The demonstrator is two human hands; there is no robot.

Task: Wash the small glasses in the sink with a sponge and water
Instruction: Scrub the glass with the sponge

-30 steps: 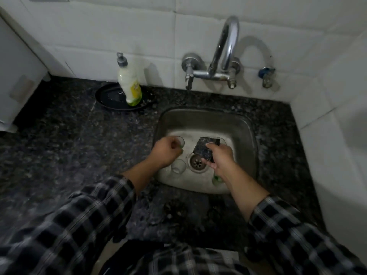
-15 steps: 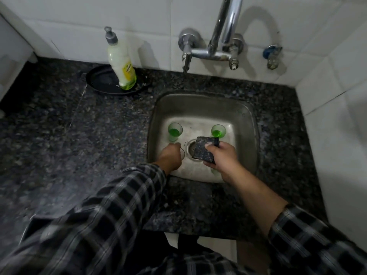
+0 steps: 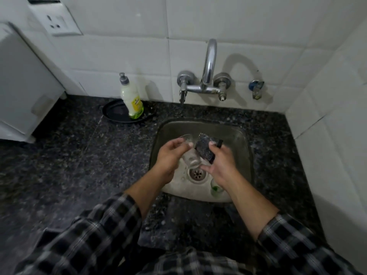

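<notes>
A small clear glass tilts above the steel sink, beside a dark rectangular sponge; a green-stained glass stands on the sink floor.

The fingers of the left hand and the sponge cover much of the clear glass, and its outline is hard to trace. The wrist of the right hand hides most of a green-tinted glass at the near right corner of the sink. The label on the soap bottle is too small to read. A white box is cut off by the left edge.

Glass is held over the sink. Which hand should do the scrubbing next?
Right. The right hand holds the sponge right next to the glass, while the left hand has its grip on that glass and should only steady it.
</notes>
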